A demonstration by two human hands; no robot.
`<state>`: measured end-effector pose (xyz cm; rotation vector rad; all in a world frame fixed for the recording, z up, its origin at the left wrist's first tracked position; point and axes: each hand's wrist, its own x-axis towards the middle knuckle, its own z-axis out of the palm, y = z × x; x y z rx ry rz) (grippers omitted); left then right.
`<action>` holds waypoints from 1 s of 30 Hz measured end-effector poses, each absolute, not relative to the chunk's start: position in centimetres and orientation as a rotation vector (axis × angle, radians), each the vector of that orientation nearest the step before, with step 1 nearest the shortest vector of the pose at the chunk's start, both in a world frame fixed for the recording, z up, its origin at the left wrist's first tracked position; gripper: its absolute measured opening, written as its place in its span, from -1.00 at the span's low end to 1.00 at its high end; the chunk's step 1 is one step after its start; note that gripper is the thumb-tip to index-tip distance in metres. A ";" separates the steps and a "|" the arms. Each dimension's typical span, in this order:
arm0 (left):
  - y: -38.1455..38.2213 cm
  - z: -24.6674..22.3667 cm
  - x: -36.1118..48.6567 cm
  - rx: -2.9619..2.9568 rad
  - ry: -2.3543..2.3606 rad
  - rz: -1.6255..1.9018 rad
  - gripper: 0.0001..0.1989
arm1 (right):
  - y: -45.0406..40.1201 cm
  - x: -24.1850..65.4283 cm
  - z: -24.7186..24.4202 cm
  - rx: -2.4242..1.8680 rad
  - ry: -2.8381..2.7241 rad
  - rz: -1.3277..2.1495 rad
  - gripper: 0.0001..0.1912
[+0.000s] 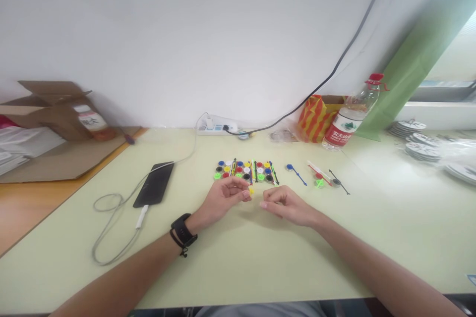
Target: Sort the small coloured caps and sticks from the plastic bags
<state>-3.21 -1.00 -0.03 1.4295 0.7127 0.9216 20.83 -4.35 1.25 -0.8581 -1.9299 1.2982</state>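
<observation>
Between thumb and fingers, my left hand (231,196) pinches a small yellow plastic piece (252,191) just above the table. My right hand (288,205) faces it a short way off, its thumb and fingers pressed together; what they hold, if anything, is hidden. Just beyond my hands lie rows of coloured round discs (240,164) in several colours, with arrow-shaped sticks between the groups. Right of these rest a blue disc with a blue arrow (297,174), a light green piece (319,183), a red arrow (323,178) and a black arrow (340,183).
At left, a black phone (154,185) lies with a white cable (107,261) looping from it. A cardboard box (55,109) stands far left. Along the wall are a power strip (217,127), a striped bag (316,116) and a large water bottle (347,121). Stacked discs (422,151) sit at right.
</observation>
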 end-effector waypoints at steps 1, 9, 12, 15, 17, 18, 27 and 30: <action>-1.0 0.0 -3.2 1.433 0.712 0.917 -0.74 | -4.3 20.8 1.4 -0.864 -1.887 1.284 -0.45; -1.0 -0.3 -3.1 1.422 0.708 0.883 -0.73 | -4.5 20.3 1.4 -0.929 -1.715 1.181 -0.74; -1.0 -0.3 -3.1 1.434 0.715 0.873 -0.73 | -4.7 20.2 1.6 -0.912 -1.745 1.173 -0.79; -1.1 -0.1 -3.2 1.431 0.720 0.868 -0.73 | -4.8 20.2 1.5 -0.916 -1.758 1.163 -0.77; -1.1 -0.1 -3.2 1.428 0.720 0.860 -0.72 | -4.7 20.2 1.4 -0.932 -1.770 1.147 -0.75; -1.2 -0.1 -3.2 1.429 0.720 0.859 -0.72 | -4.7 20.3 1.3 -0.938 -1.779 1.140 -0.74; -1.1 -0.1 -3.2 1.410 0.726 0.890 -0.70 | -4.7 20.1 0.9 -0.948 -1.672 1.186 -0.41; -1.1 0.0 -3.1 1.411 0.728 0.912 -0.70 | -4.8 20.0 0.9 -0.966 -1.612 1.230 -0.61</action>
